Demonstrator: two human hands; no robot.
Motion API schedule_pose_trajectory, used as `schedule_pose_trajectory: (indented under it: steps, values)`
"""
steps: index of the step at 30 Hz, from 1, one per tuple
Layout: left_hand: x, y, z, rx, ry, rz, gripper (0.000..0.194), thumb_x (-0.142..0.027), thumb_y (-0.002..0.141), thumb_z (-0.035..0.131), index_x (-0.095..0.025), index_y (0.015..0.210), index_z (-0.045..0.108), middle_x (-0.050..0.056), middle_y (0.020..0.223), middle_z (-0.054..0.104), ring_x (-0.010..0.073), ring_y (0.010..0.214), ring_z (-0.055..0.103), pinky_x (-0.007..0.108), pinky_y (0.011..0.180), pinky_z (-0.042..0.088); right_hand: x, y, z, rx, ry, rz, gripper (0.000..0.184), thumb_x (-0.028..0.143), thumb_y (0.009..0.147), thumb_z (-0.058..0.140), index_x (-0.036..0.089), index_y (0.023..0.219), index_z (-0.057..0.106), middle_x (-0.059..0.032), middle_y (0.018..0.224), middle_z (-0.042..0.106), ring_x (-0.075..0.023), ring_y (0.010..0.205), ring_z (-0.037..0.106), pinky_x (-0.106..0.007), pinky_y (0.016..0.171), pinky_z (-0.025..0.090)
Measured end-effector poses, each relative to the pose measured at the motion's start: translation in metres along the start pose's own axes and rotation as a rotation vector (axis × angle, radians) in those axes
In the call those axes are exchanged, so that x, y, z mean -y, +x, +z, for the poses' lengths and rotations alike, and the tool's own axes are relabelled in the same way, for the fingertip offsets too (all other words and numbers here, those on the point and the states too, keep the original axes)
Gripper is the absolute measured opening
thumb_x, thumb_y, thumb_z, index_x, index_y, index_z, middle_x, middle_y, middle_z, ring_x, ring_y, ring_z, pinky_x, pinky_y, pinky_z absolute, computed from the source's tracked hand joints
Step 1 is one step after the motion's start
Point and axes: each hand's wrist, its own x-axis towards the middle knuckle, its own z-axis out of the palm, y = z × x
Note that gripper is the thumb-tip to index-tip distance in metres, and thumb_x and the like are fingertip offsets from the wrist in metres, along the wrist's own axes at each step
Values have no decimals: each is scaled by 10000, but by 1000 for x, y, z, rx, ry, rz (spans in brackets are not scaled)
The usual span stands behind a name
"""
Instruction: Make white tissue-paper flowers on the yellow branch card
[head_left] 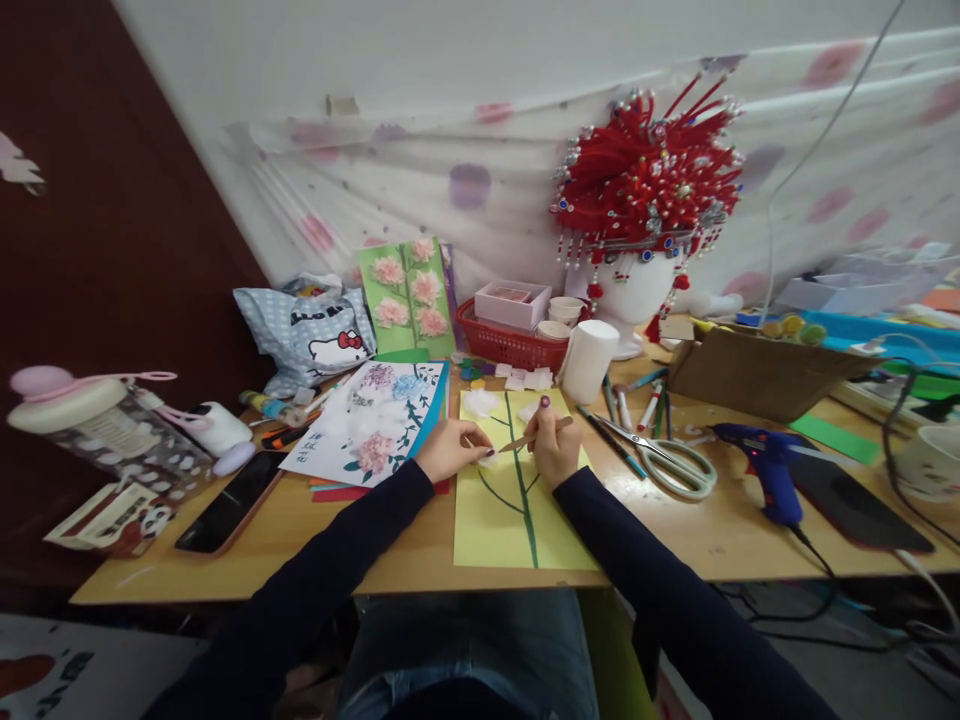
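Observation:
A yellow sheet (pixel 487 535) lies at the desk's front, with a dark green branched stem (pixel 517 460) on it. White fluffy tufts (pixel 484 403) that look like cotton sit near its top. My right hand (pixel 553 448) grips a thin tan pointed stick (pixel 517 442), its tip aimed left across the stem. My left hand (pixel 454 450) is over the sheet's left edge, thumb and fingers pinched together beside a small white tuft. Whether that tuft is between the fingers is too small to make out.
Left of the sheet are a flower picture (pixel 322 450) and a phone (pixel 232 505). Scissors (pixel 667 465), pens and a blue glue gun (pixel 769 465) lie to the right. A white roll (pixel 591 362) and a red basket (pixel 510 345) stand behind.

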Motion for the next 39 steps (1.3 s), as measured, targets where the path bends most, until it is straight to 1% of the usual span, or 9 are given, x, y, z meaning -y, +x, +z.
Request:
schedule_pose_trajectory:
  steps: [3,9,14,18,22,27,35,37,39]
  values:
    - [1,1,4,-30,24,23,137,-261,704,713,-134,756,725,53,747,725,131,589,608,221,541,439,2,-5,-2,49,69,-54,648,574,943,295,198,452,487,13,335,423,-97,328,420,-227,393,340]
    - [2,6,9,-4,-11,18,83,-206,719,680,-136,748,714,45,744,721,117,569,589,214,543,430,2,-8,-1,169,-38,-145,618,535,960,294,195,496,517,9,380,474,-94,365,458,-216,431,371]
    - [4,1,-3,-99,70,90,199,-309,756,676,-157,884,700,31,820,711,111,559,556,242,586,458,1,-7,-1,196,-114,-201,581,494,971,300,191,528,522,7,411,495,-94,387,474,-213,453,381]
    - [12,-17,-22,-188,295,180,296,-315,759,687,-178,1021,668,62,971,703,203,851,627,329,805,476,1,-8,-1,214,-159,-246,554,469,975,304,192,544,516,7,425,500,-94,397,481,-211,460,383]
    - [22,-30,-27,-81,530,116,640,-466,686,750,-210,1244,569,124,1269,606,353,1223,481,496,994,349,1,-11,0,253,-184,-298,505,428,978,322,190,582,525,13,433,516,-87,389,492,-197,452,380]
    - [29,-29,-18,42,581,9,1020,-608,592,768,-218,1442,359,170,1460,419,393,1379,286,566,1064,231,-2,-12,0,319,-312,-416,467,371,985,312,187,612,525,8,438,546,-85,384,510,-190,448,369]
    - [34,-27,-19,108,613,9,1073,-689,621,697,-238,1492,260,139,1523,321,409,1415,174,644,1068,143,-6,-8,3,374,-490,-666,462,336,996,259,190,624,491,4,421,501,-93,367,466,-220,434,300]
    - [35,-28,-18,106,614,13,1072,-706,617,687,-242,1489,269,135,1514,343,412,1413,176,639,1066,153,-5,-8,4,387,-490,-678,472,366,991,260,196,612,486,4,412,478,-100,362,446,-234,430,288]
    - [35,-28,-18,96,615,16,1073,-711,613,687,-238,1486,282,142,1500,367,418,1410,181,629,1067,162,-4,-9,4,402,-431,-592,482,404,984,269,198,608,490,-2,426,496,-106,375,462,-232,438,315]
